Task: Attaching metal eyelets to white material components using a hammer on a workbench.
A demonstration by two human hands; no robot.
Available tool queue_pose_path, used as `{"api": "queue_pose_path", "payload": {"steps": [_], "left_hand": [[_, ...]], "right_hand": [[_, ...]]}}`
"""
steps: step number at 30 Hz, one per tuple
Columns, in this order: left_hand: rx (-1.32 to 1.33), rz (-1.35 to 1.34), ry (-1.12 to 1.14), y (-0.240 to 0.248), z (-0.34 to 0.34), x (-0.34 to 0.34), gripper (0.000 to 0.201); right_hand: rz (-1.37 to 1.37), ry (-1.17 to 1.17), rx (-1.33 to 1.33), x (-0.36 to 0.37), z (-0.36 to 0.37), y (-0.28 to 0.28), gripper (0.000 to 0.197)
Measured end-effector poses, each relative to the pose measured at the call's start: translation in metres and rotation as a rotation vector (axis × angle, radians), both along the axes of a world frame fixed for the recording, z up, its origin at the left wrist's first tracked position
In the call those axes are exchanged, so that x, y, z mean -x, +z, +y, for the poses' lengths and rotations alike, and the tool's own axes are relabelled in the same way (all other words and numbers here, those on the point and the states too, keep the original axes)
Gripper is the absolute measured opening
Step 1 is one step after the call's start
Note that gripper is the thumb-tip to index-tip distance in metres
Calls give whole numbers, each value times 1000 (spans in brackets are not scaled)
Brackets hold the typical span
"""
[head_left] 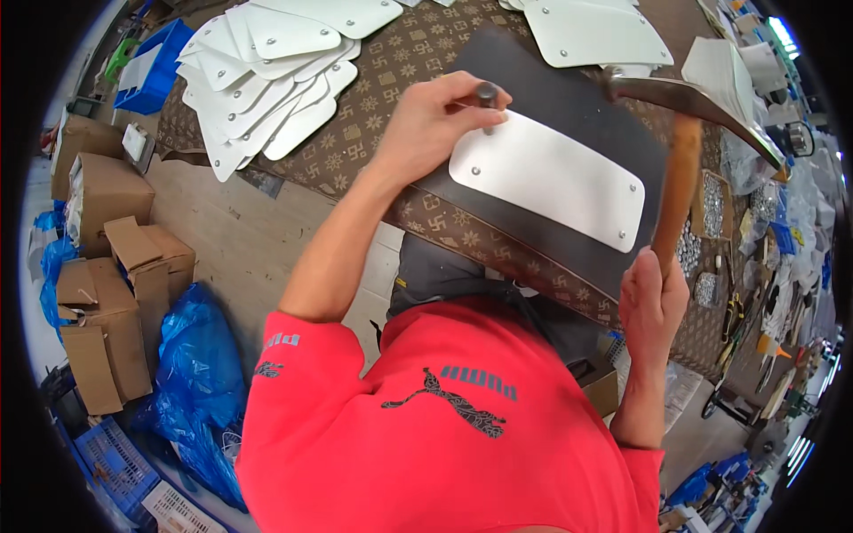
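Observation:
A white panel (551,182) with rounded corners lies on a black mat (524,75), with silver snap studs showing at three of its corners. My left hand (425,129) is closed around a short dark metal setting punch (486,91), held upright over the panel's upper-left corner; the fingers hide its lower end and that corner. In my right hand (653,298) is a hammer (682,164), gripped low on its wooden handle. Its metal head (697,96) is raised to the right of the panel, apart from the punch.
Overlapping white panels (267,89) with studs are piled on the patterned tablecloth (426,40) at the far left. More panels (600,35) lie beyond the mat. Small metal parts fill a tray (713,204) at right. Cardboard boxes (111,200) and a blue plastic bag (197,373) stand left.

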State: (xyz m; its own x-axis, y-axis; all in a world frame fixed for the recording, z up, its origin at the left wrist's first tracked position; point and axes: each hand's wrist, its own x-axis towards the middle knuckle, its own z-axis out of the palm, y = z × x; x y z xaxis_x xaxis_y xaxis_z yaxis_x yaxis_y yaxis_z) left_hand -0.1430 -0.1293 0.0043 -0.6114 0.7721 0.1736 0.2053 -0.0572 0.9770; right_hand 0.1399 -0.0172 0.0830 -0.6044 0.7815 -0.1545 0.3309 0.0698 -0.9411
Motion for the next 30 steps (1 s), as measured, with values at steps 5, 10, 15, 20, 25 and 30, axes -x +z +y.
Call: {"api": "queue_pose_path", "payload": {"steps": [5, 10, 15, 20, 25, 30], "left_hand": [[14, -92, -70, 0, -29, -17, 18], [64, 25, -56, -16, -34, -24, 20], [134, 19, -81, -7, -33, -31, 19], [224, 209, -126, 1, -26, -33, 19], [-18, -13, -213, 13, 39, -59, 17], [-100, -112, -384, 5, 143, -94, 15]], "right_hand": [[47, -33, 52, -10, -8, -1, 25], [395, -95, 52, -12, -8, 45, 23], [485, 404, -387, -2, -9, 30, 21], [-215, 222, -65, -13, -2, -7, 26], [83, -228, 33, -57, 6, 13, 28], [176, -478, 74, -87, 12, 23, 28]]}}
